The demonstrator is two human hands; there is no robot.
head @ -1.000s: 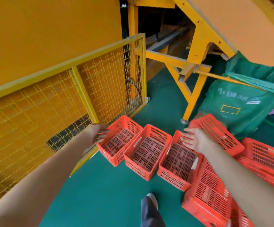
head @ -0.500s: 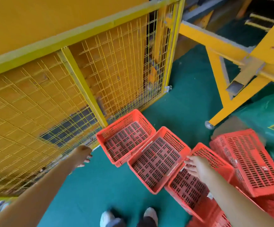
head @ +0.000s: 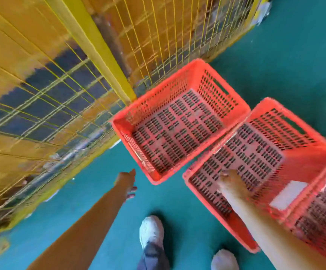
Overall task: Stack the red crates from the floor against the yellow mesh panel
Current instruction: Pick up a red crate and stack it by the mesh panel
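The view is blurred by motion. A red perforated crate (head: 216,94) stands on the green floor with one corner against the yellow mesh panel (head: 158,36). A second red crate (head: 286,123) sits beside it to the right, and a third red crate (head: 323,203) lies at the right edge. My left hand (head: 127,182) hovers just left of the first crate's near corner, fingers loose, holding nothing. My right hand (head: 230,180) reaches down inside the second crate near its front wall. Its fingers are hidden behind the back of the hand.
A yellow post (head: 99,49) divides the mesh panel, whose base rail runs along the floor at left. My two shoes (head: 151,230) stand on the green floor (head: 284,55) just in front of the crates. A white label (head: 286,193) shows between the second and third crates.
The view has dropped closer to the crates. My right hand has shifted from the third crate's rim into the second crate. My left hand has moved right, nearer the first crate's corner.
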